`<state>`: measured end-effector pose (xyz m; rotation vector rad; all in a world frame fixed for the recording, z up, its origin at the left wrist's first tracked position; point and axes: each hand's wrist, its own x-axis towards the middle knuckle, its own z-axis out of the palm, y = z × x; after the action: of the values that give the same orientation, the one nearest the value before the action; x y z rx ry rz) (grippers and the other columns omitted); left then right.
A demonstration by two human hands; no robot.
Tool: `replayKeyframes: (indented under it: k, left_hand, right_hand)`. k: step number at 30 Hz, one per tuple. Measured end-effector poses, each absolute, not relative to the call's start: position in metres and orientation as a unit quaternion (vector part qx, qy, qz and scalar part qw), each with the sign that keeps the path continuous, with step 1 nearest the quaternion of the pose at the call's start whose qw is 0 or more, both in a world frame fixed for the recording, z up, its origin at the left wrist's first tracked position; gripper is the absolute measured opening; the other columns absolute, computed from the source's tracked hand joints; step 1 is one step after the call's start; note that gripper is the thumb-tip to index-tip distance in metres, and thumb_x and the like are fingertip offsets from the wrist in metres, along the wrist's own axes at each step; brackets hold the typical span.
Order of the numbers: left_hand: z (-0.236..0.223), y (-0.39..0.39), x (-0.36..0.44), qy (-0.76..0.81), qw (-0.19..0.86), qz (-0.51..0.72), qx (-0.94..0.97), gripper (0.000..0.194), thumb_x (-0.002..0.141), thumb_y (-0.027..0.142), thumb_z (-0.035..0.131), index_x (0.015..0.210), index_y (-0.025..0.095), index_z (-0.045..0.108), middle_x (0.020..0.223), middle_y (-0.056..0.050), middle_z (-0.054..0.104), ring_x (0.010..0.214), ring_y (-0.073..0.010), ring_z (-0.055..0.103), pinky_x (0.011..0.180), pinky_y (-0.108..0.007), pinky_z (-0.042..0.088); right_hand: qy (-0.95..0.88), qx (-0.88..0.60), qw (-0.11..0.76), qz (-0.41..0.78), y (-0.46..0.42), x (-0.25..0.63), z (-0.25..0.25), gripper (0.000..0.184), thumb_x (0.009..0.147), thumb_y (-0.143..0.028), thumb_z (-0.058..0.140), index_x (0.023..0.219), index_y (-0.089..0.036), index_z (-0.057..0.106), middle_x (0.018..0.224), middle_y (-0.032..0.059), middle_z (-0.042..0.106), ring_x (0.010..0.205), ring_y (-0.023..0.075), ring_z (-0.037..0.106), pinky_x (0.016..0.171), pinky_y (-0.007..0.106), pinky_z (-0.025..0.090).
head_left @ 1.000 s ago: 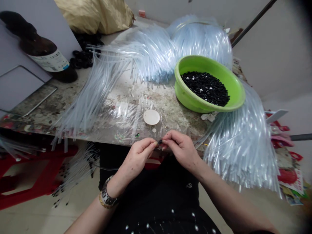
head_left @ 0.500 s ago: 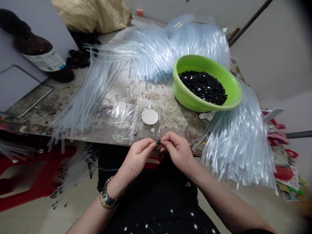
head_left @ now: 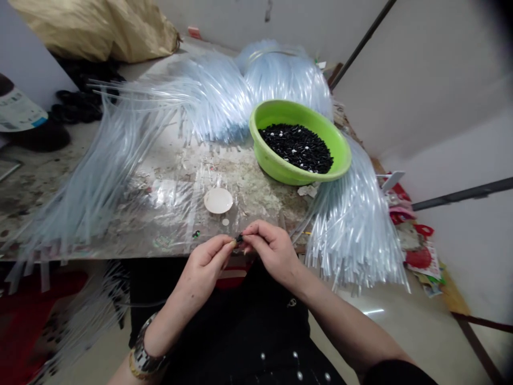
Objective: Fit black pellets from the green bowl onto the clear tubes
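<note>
My left hand (head_left: 208,262) and my right hand (head_left: 270,248) meet fingertip to fingertip at the table's front edge. Between them they pinch a small black piece (head_left: 239,238), mostly covered by the fingers. A thin clear tube (head_left: 148,304) appears to trail from under my left wrist toward the left. Just beyond the hands lie a white shallow dish (head_left: 218,200) and a small white disc (head_left: 225,222). A green basin (head_left: 260,155) farther back holds a heap of small black pieces (head_left: 296,147) with a few white bits among them.
Bundles of clear tubing lie at the back (head_left: 216,101), along the left (head_left: 92,176) and over the right edge (head_left: 356,230). A brown bottle (head_left: 36,136) stands far left. Below the table are a red stool (head_left: 52,299) and more thin tubes with black ends (head_left: 88,321).
The view has swung to the right, so the table and basin sit farther left in the picture. Both hands keep their pinch on the black piece.
</note>
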<state>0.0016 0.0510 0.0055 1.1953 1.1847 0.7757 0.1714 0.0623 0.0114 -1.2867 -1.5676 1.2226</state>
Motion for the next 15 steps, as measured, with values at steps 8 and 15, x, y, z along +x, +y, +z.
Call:
replayKeyframes:
  k: [8, 15]
  left_hand:
    - [0.005, 0.055, 0.003, 0.526, 0.602, 0.342, 0.494, 0.023, 0.086, 0.038, 0.056, 0.08, 0.017, 0.063, 0.061, 0.003, 0.053, 0.054, -0.0118, 0.046, 0.052, -0.023, 0.037]
    - [0.0, 0.052, 0.007, 0.528, 0.636, 0.356, 0.435, 0.028, 0.082, 0.038, 0.064, 0.097, 0.015, 0.067, 0.071, -0.003, 0.067, 0.058, -0.0135, 0.054, 0.052, -0.024, 0.043]
  right_hand:
    - [-0.692, -0.574, 0.326, 0.293, 0.069, 0.223, 0.014, 0.026, 0.091, -0.021, 0.052, 0.113, -0.018, 0.067, 0.098, 0.0062, 0.075, 0.085, 0.0173, 0.071, 0.083, 0.031, 0.054]
    - [-0.71, -0.653, 0.237, 0.119, 0.094, 0.275, 0.021, 0.024, 0.09, -0.02, 0.053, 0.107, -0.016, 0.07, 0.109, 0.0118, 0.073, 0.103, 0.026, 0.067, 0.092, 0.041, 0.05]
